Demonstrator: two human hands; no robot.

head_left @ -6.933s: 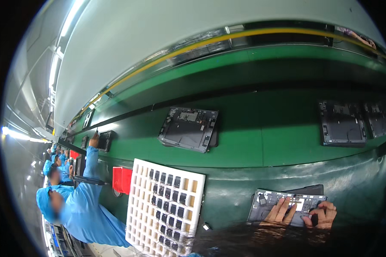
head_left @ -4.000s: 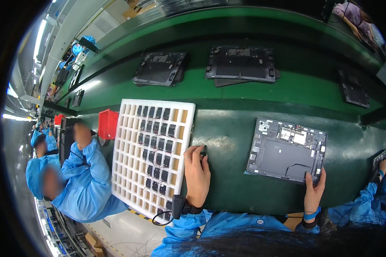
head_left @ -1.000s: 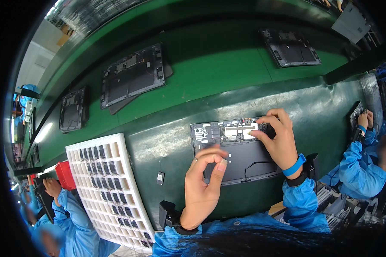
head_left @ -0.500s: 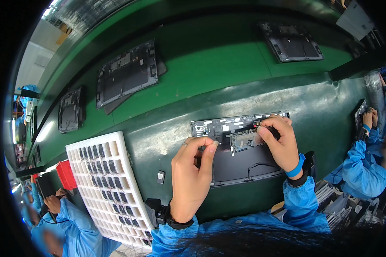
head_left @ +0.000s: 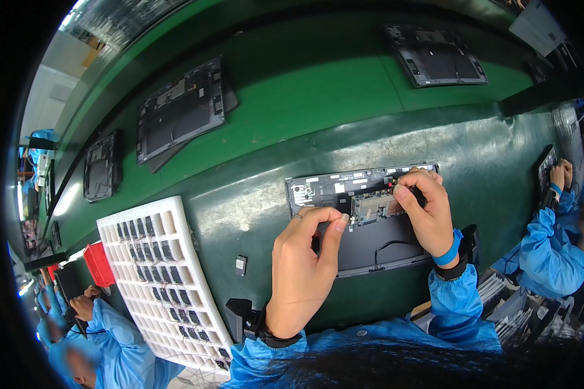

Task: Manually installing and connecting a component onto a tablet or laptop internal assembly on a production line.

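A dark, flat device housing [head_left: 363,249], like a tablet or laptop shell, lies on the bench before me. Within its upper part is a green and silver circuit board [head_left: 374,209]. My left hand [head_left: 305,259] is closed in a pinch, thumb and forefinger tips at the board's left end; whatever they hold is too small to name. At the board's upper right, my right hand [head_left: 429,211] is also pinched closed beside a small red part. Its fingers cover what they grip. A black cable [head_left: 392,244] curves along the housing's near side.
To the left is a white foam tray [head_left: 191,259] with rows of small black wired parts. A small black module [head_left: 241,265] lies beside it. A red bin [head_left: 98,264] stands farther left. Other housings [head_left: 180,110] rest on the bright green strip beyond. Co-workers in blue sit at both sides.
My left hand has moved right, to the left end of the circuit board. My right hand stays near the board's upper right. The view has shifted slightly.
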